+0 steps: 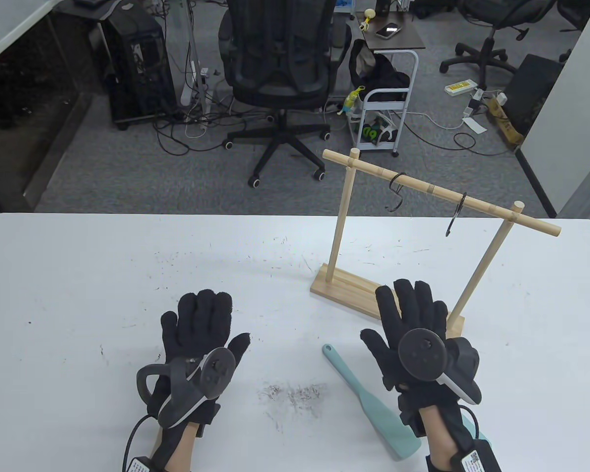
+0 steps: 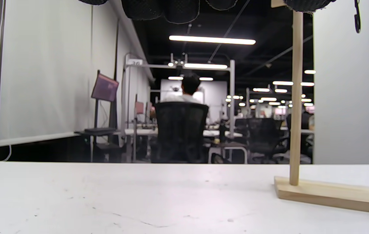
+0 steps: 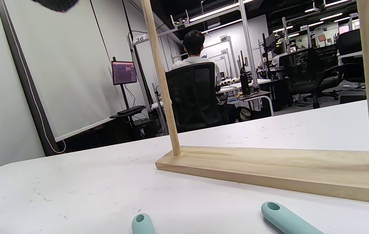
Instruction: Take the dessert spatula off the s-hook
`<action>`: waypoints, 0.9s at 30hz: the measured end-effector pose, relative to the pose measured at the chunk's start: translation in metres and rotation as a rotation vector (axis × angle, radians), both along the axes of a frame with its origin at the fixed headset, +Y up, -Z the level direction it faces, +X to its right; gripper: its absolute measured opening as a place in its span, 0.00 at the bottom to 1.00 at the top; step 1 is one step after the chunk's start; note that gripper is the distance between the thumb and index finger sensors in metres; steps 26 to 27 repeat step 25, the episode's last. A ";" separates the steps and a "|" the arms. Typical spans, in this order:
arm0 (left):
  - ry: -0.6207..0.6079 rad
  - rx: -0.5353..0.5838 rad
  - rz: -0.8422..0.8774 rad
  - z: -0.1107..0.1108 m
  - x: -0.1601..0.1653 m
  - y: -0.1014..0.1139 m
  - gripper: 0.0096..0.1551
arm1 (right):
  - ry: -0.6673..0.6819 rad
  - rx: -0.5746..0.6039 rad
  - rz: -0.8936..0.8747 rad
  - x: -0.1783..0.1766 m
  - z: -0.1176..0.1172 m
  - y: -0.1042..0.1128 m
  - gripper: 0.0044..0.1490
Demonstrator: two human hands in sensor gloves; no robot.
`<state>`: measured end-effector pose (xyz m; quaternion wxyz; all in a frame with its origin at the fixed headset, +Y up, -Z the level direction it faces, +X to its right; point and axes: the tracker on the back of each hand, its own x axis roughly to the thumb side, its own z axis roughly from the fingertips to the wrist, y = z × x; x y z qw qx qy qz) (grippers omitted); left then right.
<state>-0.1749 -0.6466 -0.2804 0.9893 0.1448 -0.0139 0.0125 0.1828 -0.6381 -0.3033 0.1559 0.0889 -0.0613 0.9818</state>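
Observation:
A teal dessert spatula lies flat on the white table between my hands, close to the left of my right hand; its holed handle end shows in the right wrist view. Two black S-hooks hang empty on the wooden rack's bar. My left hand lies flat and open on the table, holding nothing. My right hand lies flat and open in front of the rack's base, holding nothing. My left fingertips hang in at the top of the left wrist view.
A second teal handle end lies under my right hand, with a bit of teal beside my right forearm. The rack's post and base stand close ahead. Dark scuffs mark the table. An office chair stands beyond the far edge.

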 end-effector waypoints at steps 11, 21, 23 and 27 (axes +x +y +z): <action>0.000 -0.005 -0.012 -0.001 0.000 0.000 0.49 | 0.007 0.024 -0.018 0.000 0.002 0.003 0.50; 0.002 -0.010 -0.009 -0.001 -0.001 0.000 0.49 | 0.007 0.018 -0.019 -0.001 0.002 0.004 0.50; 0.000 -0.009 -0.008 -0.001 0.000 0.000 0.49 | 0.008 0.020 -0.013 -0.001 0.002 0.003 0.50; 0.000 -0.009 -0.010 -0.001 0.000 0.000 0.49 | 0.009 0.020 -0.011 -0.002 0.002 0.003 0.50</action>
